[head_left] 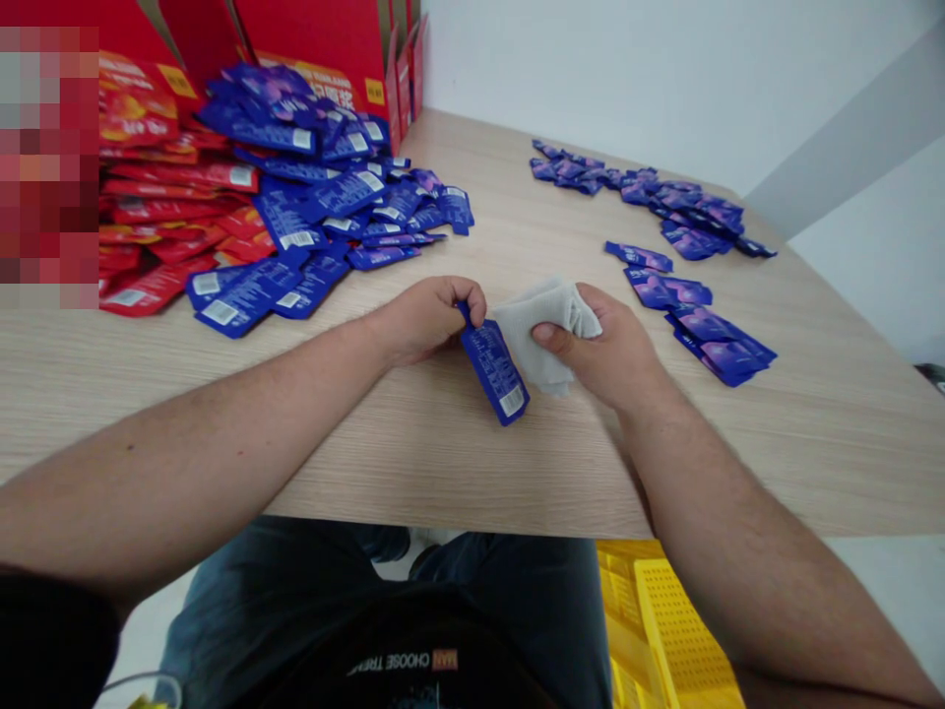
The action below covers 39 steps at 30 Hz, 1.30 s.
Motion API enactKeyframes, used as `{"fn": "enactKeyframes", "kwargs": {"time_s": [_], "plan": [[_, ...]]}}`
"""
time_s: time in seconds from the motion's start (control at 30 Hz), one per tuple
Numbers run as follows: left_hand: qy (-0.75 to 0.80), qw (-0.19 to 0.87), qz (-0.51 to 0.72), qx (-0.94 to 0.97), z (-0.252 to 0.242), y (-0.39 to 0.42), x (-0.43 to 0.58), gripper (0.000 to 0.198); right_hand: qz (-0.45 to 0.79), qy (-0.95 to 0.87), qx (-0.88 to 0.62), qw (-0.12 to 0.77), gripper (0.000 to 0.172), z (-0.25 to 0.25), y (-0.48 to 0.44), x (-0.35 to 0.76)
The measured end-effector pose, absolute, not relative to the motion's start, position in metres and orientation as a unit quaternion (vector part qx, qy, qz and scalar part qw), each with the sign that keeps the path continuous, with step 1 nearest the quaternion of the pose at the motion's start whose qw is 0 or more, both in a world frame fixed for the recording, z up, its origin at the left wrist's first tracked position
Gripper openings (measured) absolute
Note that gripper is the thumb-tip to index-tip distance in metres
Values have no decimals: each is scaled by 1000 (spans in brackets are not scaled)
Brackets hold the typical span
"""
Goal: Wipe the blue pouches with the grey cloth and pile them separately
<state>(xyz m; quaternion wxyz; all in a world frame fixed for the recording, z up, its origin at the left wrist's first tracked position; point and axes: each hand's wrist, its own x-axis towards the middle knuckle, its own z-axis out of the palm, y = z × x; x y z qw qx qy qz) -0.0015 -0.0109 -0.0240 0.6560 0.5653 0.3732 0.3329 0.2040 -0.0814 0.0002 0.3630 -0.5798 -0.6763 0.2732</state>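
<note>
Between thumb and fingers, my left hand (443, 317) pinches the narrow top end of a small blue sachet (493, 369). The sachet hangs at a slant, its printed side and white barcode label facing up at me. Close by on the right, my right hand (601, 345) is closed on a folded white cloth (542, 330), thumb pressed on top. The cloth comes right beside the sachet's edge; I cannot tell whether they touch. Both hands are just above the wooden table (443, 453).
A heap of blue sachets (325, 187) lies at the left, next to red packets (169, 217). Behind them stand red cartons (317, 44). More blue sachets (679, 207) lie in loose rows at the right. A yellow crate (664, 611) sits below the table's front edge.
</note>
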Motion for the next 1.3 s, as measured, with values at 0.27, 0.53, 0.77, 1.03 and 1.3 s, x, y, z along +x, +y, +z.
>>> {"fn": "enactKeyframes", "kwargs": {"time_s": [0.27,0.53,0.77,1.03,1.3], "plan": [[380,648,337,568,-28,-10,2,25,374,-809,-433,134,22,10,-87,198],[398,622,326,591,-31,-8,3,27,260,-781,-531,200,20,7,-77,197],[371,667,316,564,-32,-9,1,26,97,-628,-702,323,24,-7,-58,216],[387,611,409,557,-30,9,-16,12,117,-599,-707,357,27,-2,-62,235],[469,501,556,469,-20,48,-44,12,120,-629,-710,292,25,-5,-62,230]]}}
